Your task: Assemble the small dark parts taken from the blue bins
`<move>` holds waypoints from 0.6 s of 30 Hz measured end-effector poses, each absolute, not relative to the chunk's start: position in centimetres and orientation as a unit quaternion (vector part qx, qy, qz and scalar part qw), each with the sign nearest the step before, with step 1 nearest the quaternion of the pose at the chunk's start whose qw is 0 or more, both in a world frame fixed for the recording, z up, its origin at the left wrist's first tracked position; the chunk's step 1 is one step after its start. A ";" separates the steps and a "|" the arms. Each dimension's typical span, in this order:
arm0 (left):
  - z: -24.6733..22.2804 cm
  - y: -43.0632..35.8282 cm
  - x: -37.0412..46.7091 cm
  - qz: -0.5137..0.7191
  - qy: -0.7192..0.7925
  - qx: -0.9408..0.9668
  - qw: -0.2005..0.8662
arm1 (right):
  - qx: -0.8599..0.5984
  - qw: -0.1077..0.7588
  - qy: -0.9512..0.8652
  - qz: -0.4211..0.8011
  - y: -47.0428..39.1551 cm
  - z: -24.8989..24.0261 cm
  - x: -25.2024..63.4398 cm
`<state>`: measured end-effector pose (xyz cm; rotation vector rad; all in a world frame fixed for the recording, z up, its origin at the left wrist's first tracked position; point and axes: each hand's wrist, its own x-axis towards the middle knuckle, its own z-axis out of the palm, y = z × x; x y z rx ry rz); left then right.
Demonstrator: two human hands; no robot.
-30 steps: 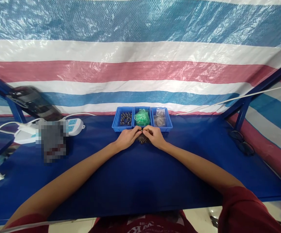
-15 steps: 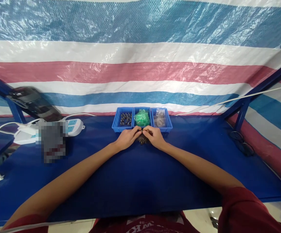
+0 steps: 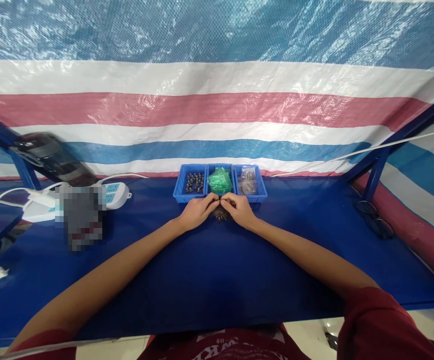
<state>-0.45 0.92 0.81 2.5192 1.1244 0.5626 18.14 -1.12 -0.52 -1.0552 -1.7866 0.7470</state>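
Observation:
My left hand (image 3: pixel 198 210) and my right hand (image 3: pixel 240 210) meet fingertip to fingertip in front of the middle blue bin. Both are closed in a pinch around something too small to make out. Just below the fingers, a little pile of small brass-coloured metal parts (image 3: pixel 221 215) lies on the table, partly covered by my right hand. Beyond my hands stand three blue bins in a row. Small dark metal pieces (image 3: pixel 195 183) lie in the left bin (image 3: pixel 179 189). Green pieces in clear plastic (image 3: pixel 220 181) fill the middle one, and clear plastic bags (image 3: pixel 247 181) lie in the right bin (image 3: pixel 262 190).
On the left of the blue table (image 3: pixel 209 280) are white power strips (image 3: pixel 117 195) with cables, a pixelated dark object (image 3: pixel 84 217) and a dark bottle (image 3: pixel 57 160). Glasses (image 3: pixel 375 220) lie far right. A striped sheet (image 3: pixel 217 110) hangs behind, with blue frame bars at both sides.
Both hands stay pinched together at the same spot, with only tiny finger shifts. The whole view has moved slightly.

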 end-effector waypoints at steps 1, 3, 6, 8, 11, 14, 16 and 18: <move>0.9 0.9 -0.5 0.198 0.393 0.883 0.164 | -0.427 0.452 -0.722 0.304 -1.1 -0.5 18.1; 1.0 0.8 -0.4 0.200 0.392 0.883 0.167 | -0.428 0.453 -0.719 0.306 -1.2 -0.4 18.1; 1.2 0.7 -0.4 0.200 0.389 0.883 0.172 | -0.430 0.453 -0.718 0.305 -1.3 -0.3 18.1; 1.2 0.7 -0.4 0.201 0.389 0.882 0.173 | -0.429 0.452 -0.720 0.305 -1.3 -0.2 18.1; 1.2 0.7 -0.4 0.199 0.388 0.883 0.171 | -0.427 0.451 -0.722 0.305 -1.3 -0.3 18.1; 1.1 0.8 -0.4 0.196 0.388 0.885 0.169 | -0.424 0.453 -0.724 0.303 -1.2 -0.4 18.1; 1.1 0.8 -0.4 0.196 0.388 0.885 0.168 | -0.422 0.452 -0.725 0.303 -1.2 -0.4 18.1; 1.2 0.8 -0.4 0.196 0.387 0.885 0.167 | -0.423 0.450 -0.727 0.301 -1.3 -0.4 18.1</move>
